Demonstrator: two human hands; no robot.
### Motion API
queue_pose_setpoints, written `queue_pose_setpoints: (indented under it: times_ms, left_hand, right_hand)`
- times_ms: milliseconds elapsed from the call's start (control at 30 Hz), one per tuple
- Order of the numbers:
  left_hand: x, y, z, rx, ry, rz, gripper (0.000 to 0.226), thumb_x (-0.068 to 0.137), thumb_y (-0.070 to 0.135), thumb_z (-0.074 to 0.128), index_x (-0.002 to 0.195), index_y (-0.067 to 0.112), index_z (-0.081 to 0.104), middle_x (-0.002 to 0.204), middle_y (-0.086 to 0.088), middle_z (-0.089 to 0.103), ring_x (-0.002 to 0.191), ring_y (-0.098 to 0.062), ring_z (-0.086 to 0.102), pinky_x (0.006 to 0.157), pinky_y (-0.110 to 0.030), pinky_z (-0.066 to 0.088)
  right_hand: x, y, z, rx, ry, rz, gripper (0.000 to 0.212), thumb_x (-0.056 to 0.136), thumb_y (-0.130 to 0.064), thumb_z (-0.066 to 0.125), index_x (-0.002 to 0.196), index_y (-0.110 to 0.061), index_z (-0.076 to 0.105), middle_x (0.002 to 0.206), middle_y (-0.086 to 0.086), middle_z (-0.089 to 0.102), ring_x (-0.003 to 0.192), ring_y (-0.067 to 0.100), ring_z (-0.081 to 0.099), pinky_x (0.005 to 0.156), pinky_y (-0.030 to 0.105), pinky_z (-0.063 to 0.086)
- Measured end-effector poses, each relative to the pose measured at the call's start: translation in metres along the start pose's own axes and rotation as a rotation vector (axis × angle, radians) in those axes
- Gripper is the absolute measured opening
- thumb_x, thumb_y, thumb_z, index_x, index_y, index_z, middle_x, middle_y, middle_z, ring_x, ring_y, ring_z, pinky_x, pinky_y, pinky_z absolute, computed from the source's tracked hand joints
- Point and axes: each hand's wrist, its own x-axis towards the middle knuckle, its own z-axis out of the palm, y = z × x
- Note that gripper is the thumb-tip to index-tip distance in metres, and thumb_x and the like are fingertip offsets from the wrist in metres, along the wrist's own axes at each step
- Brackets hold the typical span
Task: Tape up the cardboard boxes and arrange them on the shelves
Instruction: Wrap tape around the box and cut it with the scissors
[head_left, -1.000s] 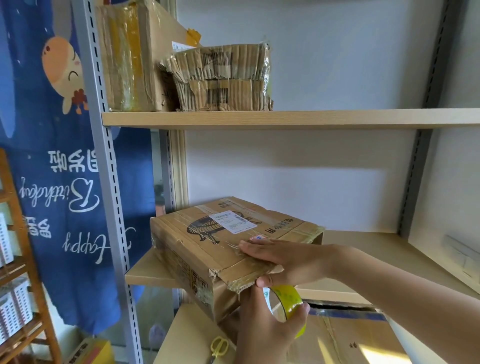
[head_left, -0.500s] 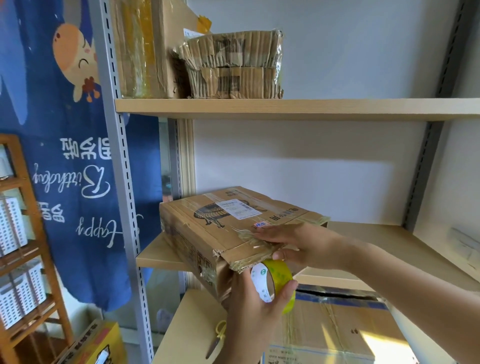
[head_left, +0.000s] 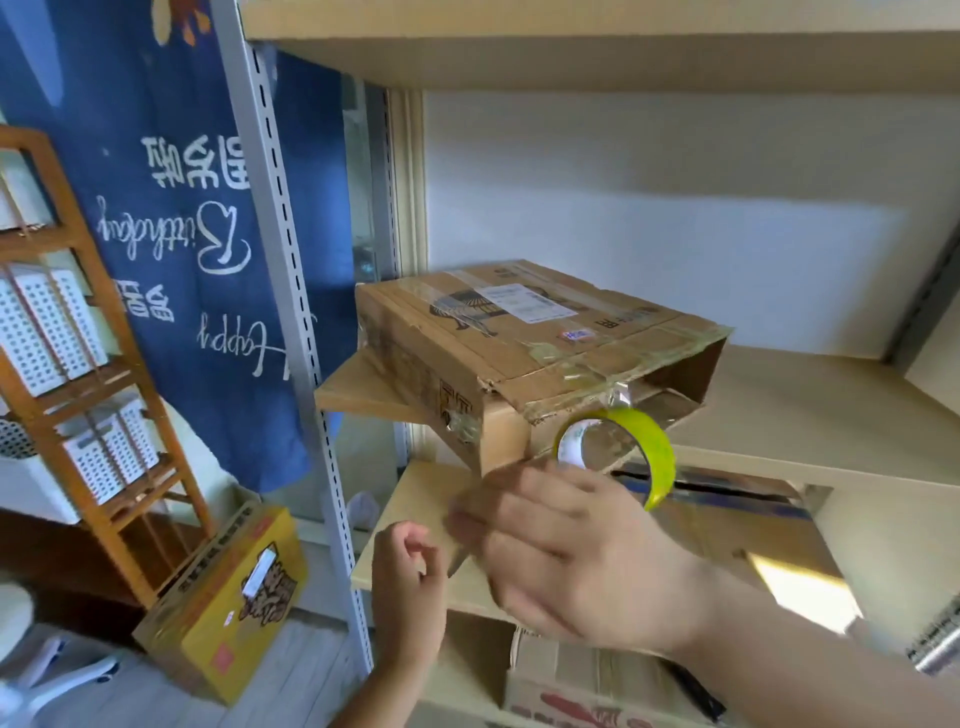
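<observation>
A worn brown cardboard box (head_left: 498, 358) lies on the middle shelf (head_left: 810, 410), its near corner jutting past the shelf's front edge. Its right end flap gapes open. A yellow-green tape roll (head_left: 644, 452) dangles at the box's front from a clear strip stuck to the flap. My right hand (head_left: 576, 556) is blurred just below the roll with its fingers spread toward the left; whether it touches the roll is unclear. My left hand (head_left: 410, 582) is lower left, fingers loosely curled around nothing.
A grey metal upright (head_left: 291, 312) frames the shelf's left side. A flattened carton (head_left: 737, 525) lies on the lower shelf, another box (head_left: 571, 696) beneath it. On the floor at left sits a yellow box (head_left: 228, 603) beside a wooden rack (head_left: 78, 364).
My left hand let go of the tape roll and dropped to the lower left. My right hand came off the box top and moved down under the roll. The view tilted downward.
</observation>
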Motion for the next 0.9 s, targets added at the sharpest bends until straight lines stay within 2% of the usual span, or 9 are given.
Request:
queue_pose_setpoints:
  times_ms: [67,100,167,300,367,467,533,733,900]
  left_hand:
    - [0.015,-0.039,0.011,0.025,-0.225,-0.154,0.018,0.089,0.012,0.057,0.105,0.019,0.060,0.101,0.008,0.064,0.102,-0.028,0.063,0.076,-0.019,0.048]
    - [0.021,-0.047,0.014,0.094,-0.276,-0.196,0.013,0.089,0.015,0.058,0.102,0.015,0.061,0.100,0.003,0.066,0.098,-0.028,0.064,0.074,-0.021,0.047]
    - [0.034,-0.052,0.015,0.335,-0.289,-0.206,0.015,0.091,0.022,0.062,0.102,0.012,0.061,0.100,-0.002,0.067,0.092,-0.020,0.064,0.072,-0.025,0.046]
    - [0.057,-0.072,0.031,0.545,-0.375,-0.206,0.033,0.094,0.036,0.059,0.112,0.009,0.060,0.114,-0.007,0.065,0.106,-0.021,0.062,0.088,-0.030,0.048]
    - [0.066,-0.082,0.045,0.580,-0.405,-0.182,0.041,0.094,0.042,0.057,0.119,0.009,0.057,0.120,-0.009,0.062,0.112,-0.022,0.059,0.093,-0.031,0.046]
    - [0.082,-0.095,0.068,0.653,-0.391,-0.132,0.050,0.092,0.052,0.055,0.121,0.011,0.055,0.120,-0.008,0.059,0.112,-0.022,0.059,0.091,-0.030,0.046]
    - [0.090,-0.111,0.088,0.709,-0.409,-0.113,0.052,0.091,0.056,0.055,0.118,0.011,0.053,0.119,-0.008,0.059,0.111,-0.023,0.058,0.088,-0.030,0.047]
    - [0.105,-0.139,0.126,0.736,-0.402,-0.022,0.017,0.098,0.025,0.054,0.109,0.014,0.061,0.116,-0.005,0.062,0.109,-0.023,0.058,0.085,-0.031,0.046]
    - [0.107,-0.149,0.121,0.708,-0.523,-0.083,0.019,0.094,0.014,0.055,0.111,0.011,0.063,0.116,-0.008,0.065,0.111,-0.026,0.059,0.087,-0.032,0.046]
  right_hand:
    - [-0.019,-0.033,0.049,-0.015,-0.119,-0.045,0.025,0.096,-0.022,0.048,0.097,-0.016,0.072,0.096,0.000,0.068,0.088,0.021,0.061,0.072,0.029,0.047]
    - [-0.032,-0.045,0.078,-0.005,-0.206,-0.015,0.020,0.093,-0.020,0.051,0.092,-0.018,0.070,0.085,-0.002,0.064,0.080,0.019,0.058,0.068,0.028,0.043]
    - [-0.061,-0.053,0.133,0.036,-0.390,0.133,0.010,0.087,-0.019,0.055,0.086,-0.020,0.065,0.077,-0.003,0.056,0.071,0.019,0.053,0.061,0.028,0.042]
    - [-0.104,-0.031,0.205,0.117,-0.658,0.532,0.015,0.066,-0.027,0.071,0.080,-0.025,0.067,0.076,-0.009,0.064,0.066,0.013,0.062,0.053,0.026,0.052]
    - [-0.112,-0.019,0.228,0.144,-0.732,0.716,0.007,0.072,-0.025,0.069,0.078,-0.022,0.066,0.078,-0.005,0.067,0.070,0.017,0.066,0.057,0.028,0.055]
    - [-0.124,-0.006,0.264,0.167,-0.797,0.939,0.022,0.092,-0.025,0.046,0.104,-0.018,0.064,0.109,0.001,0.066,0.101,0.024,0.061,0.081,0.034,0.050]
    - [-0.134,0.000,0.288,0.165,-0.827,1.046,0.030,0.094,-0.026,0.043,0.116,-0.017,0.062,0.120,0.001,0.063,0.111,0.025,0.057,0.088,0.034,0.047]
    - [-0.158,0.003,0.328,0.163,-0.832,1.172,0.032,0.096,-0.026,0.042,0.124,-0.017,0.057,0.124,0.004,0.059,0.114,0.027,0.054,0.088,0.035,0.048]
    - [-0.162,0.005,0.327,0.149,-0.787,1.260,0.034,0.095,-0.019,0.041,0.128,-0.020,0.051,0.127,0.001,0.055,0.109,0.029,0.056,0.082,0.037,0.049]
